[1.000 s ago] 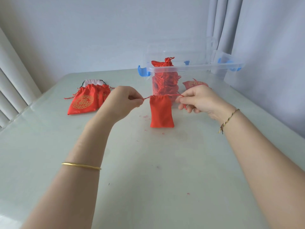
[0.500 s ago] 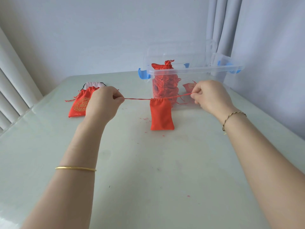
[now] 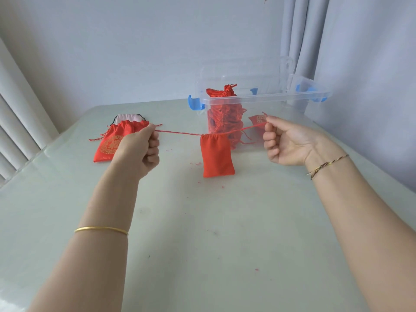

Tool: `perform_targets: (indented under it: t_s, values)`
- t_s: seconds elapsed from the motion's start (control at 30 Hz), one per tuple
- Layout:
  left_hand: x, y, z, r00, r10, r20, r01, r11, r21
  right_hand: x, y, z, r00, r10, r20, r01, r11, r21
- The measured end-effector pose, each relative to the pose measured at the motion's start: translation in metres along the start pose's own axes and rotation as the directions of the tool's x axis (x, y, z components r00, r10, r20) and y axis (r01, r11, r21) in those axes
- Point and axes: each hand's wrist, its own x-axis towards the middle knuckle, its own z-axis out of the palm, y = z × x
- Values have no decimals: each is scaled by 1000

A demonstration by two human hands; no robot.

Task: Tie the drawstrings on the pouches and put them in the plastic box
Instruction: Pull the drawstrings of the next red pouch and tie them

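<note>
The small cloth pouch [image 3: 217, 155] was plain red with no pattern, and its thin twisted drawstring [image 3: 177, 133] was the same red. The flat satin pouch [image 3: 108, 145] at the left was red with a round gold motif. Behind it lay a pale pink pouch [image 3: 127, 117] edged with black cord. The clear plastic box [image 3: 265, 99] had sky-blue latches [image 3: 195, 103] and held a stack of red pouches [image 3: 221, 93]. The glossy table [image 3: 202, 221] was pale grey-green, flecked with red lint. A thin gold bangle [image 3: 101, 229] circled the left wrist, a braided gold-and-dark cord bracelet [image 3: 326, 165] the right.
</note>
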Motion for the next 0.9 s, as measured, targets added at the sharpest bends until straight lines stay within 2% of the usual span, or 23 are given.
perform_targets:
  t_s: [0.03, 0.1, 0.13, 0.2, 0.3, 0.4, 0.47, 0.57, 0.7, 0.8, 0.9]
  values:
    - [2, 0, -2, 991, -116, 67, 127, 973, -191, 2, 2, -2, 1000, 16, -23, -15, 999, 43]
    - [5, -2, -4, 962, -208, 177, 266, 859, -438, 6, 5, -4, 996, 49, -77, -40, 992, 119]
    - [5, -2, -4, 958, -207, 198, 280, 824, -493, 7, 7, -4, 993, 61, -99, -47, 990, 134]
    - [5, -2, -1, 966, -175, 192, 251, 815, -522, 8, 9, -2, 990, 58, -125, -45, 994, 104]
    - [3, 4, 0, 989, -45, 140, 108, 871, -479, 4, 3, 6, 987, -34, -156, 30, 999, -30]
    - [-9, 13, 8, 957, 160, 242, -58, 923, -380, -9, -8, 20, 949, -250, -193, 205, 952, -227]
    - [-21, 18, 21, 914, 240, 326, -155, 952, -265, -20, -13, 35, 905, -401, -140, 338, 880, -333]
    - [-39, 22, 41, 862, 275, 425, -238, 961, -137, -36, -15, 57, 827, -562, 8, 504, 734, -455]
    - [-53, 20, 51, 802, 284, 525, -374, 925, 70, -50, -9, 78, 744, -642, 183, 630, 584, -512]
    - [-55, 19, 53, 793, 291, 535, -448, 874, 189, -53, -5, 85, 687, -673, 273, 694, 497, -522]
    - [-56, 19, 55, 796, 317, 516, -482, 847, 223, -52, -5, 86, 681, -675, 284, 700, 485, -524]
